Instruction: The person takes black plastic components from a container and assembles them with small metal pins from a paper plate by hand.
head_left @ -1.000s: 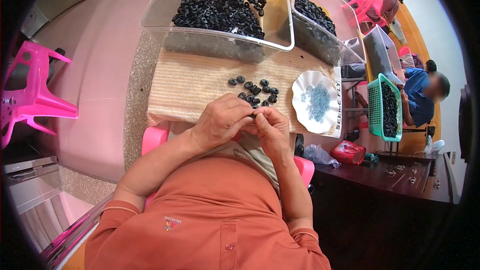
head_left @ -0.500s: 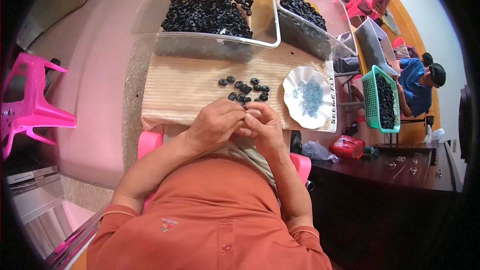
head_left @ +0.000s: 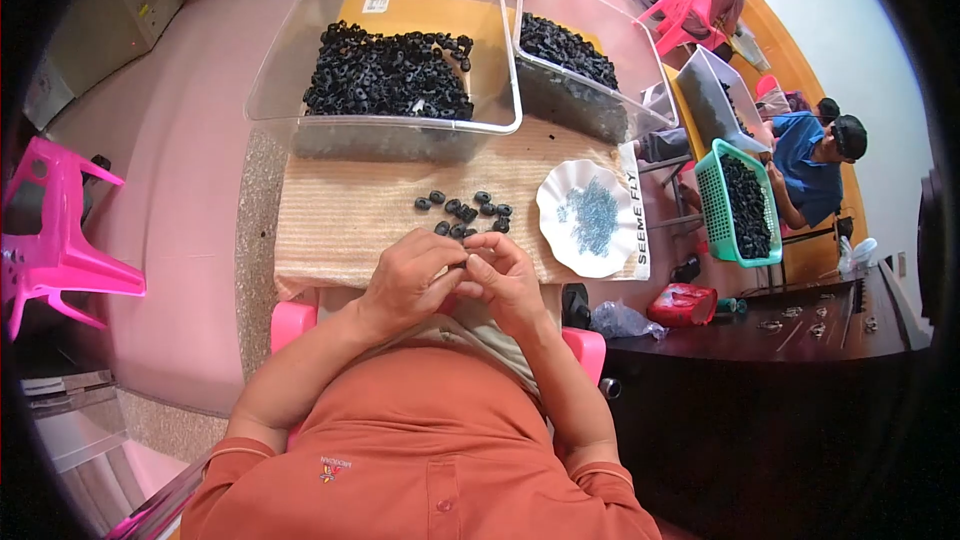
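My left hand and my right hand meet at the near edge of the cloth-covered table. Their fingertips are pinched together around a small black part, mostly hidden by the fingers. Just beyond the fingertips lies a loose group of small oval black parts, apparently with holes. To the right, a white wavy-edged plate bears a heap of tiny bluish metallic pieces, too small to make out singly.
Two clear plastic bins with many black parts stand at the table's back. On the right are a green basket, a person in a blue shirt and a dark table. A pink stool stands left.
The view has tilted up a little and shifted, so the table appears lower and further left. Both hands stay pinched together at the same spot, with slight finger movement.
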Demonstrator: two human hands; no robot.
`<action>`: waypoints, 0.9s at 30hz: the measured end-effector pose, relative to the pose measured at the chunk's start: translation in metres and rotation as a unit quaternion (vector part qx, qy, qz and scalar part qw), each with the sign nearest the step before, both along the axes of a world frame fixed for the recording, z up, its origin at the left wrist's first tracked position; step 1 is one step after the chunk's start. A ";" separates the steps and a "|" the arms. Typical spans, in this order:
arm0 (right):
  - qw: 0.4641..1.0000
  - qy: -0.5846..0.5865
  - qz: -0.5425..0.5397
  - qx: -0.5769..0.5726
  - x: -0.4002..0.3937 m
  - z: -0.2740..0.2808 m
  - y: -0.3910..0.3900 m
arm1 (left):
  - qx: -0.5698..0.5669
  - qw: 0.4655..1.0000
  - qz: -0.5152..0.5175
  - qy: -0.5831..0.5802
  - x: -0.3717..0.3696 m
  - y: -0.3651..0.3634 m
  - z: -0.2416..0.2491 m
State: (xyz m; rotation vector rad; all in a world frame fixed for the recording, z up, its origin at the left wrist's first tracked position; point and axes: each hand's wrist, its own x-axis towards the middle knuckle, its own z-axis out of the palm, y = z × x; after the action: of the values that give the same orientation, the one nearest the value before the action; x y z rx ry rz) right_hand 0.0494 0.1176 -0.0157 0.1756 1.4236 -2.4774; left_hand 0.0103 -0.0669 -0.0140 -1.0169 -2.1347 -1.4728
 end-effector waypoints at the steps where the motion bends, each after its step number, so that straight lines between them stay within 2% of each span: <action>1: 1.000 0.003 -0.002 0.006 0.000 0.001 0.000 | 0.000 1.000 0.001 -0.010 0.001 0.000 0.000; 5: 0.996 0.041 -0.006 0.077 0.001 0.000 -0.001 | 0.003 0.999 0.001 -0.035 0.003 0.001 0.000; 15: 0.973 0.151 -0.024 0.171 0.005 -0.012 0.000 | 0.014 0.998 -0.013 -0.062 0.005 0.000 0.004; 21: 0.952 0.157 -0.065 0.255 -0.001 0.009 0.015 | 0.035 0.996 0.008 -0.078 0.006 0.003 0.003; 25: 0.942 0.203 -0.119 0.241 -0.017 0.018 0.036 | 0.023 0.997 0.006 -0.074 0.006 0.003 0.003; 27: 0.930 0.202 -0.147 0.269 -0.028 0.027 0.050 | 0.028 0.997 0.008 -0.069 0.006 0.004 0.003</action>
State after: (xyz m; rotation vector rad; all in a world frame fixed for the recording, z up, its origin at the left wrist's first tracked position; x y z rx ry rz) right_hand 0.0214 0.1677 0.0111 -0.0236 2.3990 -2.3636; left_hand 0.0164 -0.0630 -0.0113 -0.8994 -2.1768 -1.6289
